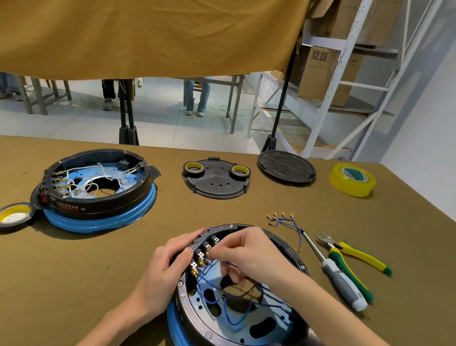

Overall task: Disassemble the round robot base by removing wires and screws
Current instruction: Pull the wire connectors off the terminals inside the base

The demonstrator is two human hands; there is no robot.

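1. Sitting near the front edge of the worktop (59,281), the round base (241,300) lies open side up on a blue ring, with blue wires (234,305) looped inside.
2. The left hand (169,270) grips the base's left rim, its fingers curled over the edge.
3. The right hand (250,253) reaches inside; its fingers pinch a blue wire by the gold connectors.
4. Right of the base lie loose wires (287,225), a screwdriver (338,279) and pliers (356,254).
5. A second base (95,189) sits to the left, farther back.
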